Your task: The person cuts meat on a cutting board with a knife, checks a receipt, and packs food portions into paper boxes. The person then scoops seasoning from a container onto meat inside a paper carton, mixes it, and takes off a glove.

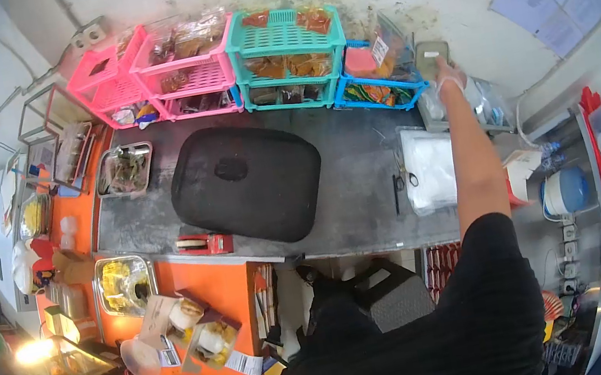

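Observation:
My right arm stretches to the back right of the dark worktop. My right hand (449, 77) is at a grey-green container (431, 52) by the wall, seemingly in a clear plastic glove; its fingers are too small and partly hidden to tell their grip. Just below the hand lies a grey tray (432, 116) holding clear plastic bags (488, 108). To its left stands a blue basket (379, 95) with colourful packets. Nearer me are a stack of white plastic sheets or bags (427, 166) and scissors (404, 168). My left hand is out of view.
A black tray or lid (260, 182) lies mid-worktop, with a red tape dispenser (204, 243) at the front edge. Pink racks (186, 75) and teal racks (286, 47) line the wall. Food boxes (211, 341) and a metal tray (125, 287) sit on the orange counter (208, 278).

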Tool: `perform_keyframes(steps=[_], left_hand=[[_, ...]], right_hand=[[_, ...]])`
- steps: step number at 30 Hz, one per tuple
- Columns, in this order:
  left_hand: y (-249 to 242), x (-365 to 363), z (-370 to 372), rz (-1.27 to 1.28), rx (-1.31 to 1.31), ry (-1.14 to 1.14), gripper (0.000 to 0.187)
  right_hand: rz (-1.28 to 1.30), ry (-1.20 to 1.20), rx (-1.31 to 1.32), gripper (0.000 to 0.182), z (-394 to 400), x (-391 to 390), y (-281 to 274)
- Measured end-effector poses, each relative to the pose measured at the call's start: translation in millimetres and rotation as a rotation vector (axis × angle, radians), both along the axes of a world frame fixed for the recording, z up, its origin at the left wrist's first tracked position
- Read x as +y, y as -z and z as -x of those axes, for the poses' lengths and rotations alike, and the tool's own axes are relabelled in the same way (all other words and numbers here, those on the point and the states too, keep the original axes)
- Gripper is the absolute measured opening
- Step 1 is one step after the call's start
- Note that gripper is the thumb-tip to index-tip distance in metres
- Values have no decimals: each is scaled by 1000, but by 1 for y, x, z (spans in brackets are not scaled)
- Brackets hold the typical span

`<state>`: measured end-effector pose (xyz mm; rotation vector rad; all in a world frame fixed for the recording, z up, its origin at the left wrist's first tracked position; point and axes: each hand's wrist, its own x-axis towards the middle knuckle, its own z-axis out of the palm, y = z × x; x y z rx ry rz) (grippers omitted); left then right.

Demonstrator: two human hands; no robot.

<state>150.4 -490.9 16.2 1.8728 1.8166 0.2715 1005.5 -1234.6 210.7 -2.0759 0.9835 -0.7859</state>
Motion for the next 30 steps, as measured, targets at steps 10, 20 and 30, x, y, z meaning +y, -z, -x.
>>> perform_keyframes(steps=[10, 20, 30], left_hand=[[-7, -20, -75, 134, 141, -56, 48], [0, -25, 17, 13, 80, -75, 53], [-80, 5, -85, -236, -201, -114, 40]], right_hand=[[95, -310, 425, 48, -133, -26, 53], [357, -46, -26, 41, -45, 5, 86], [207, -1619, -127, 13, 333, 412, 94]])
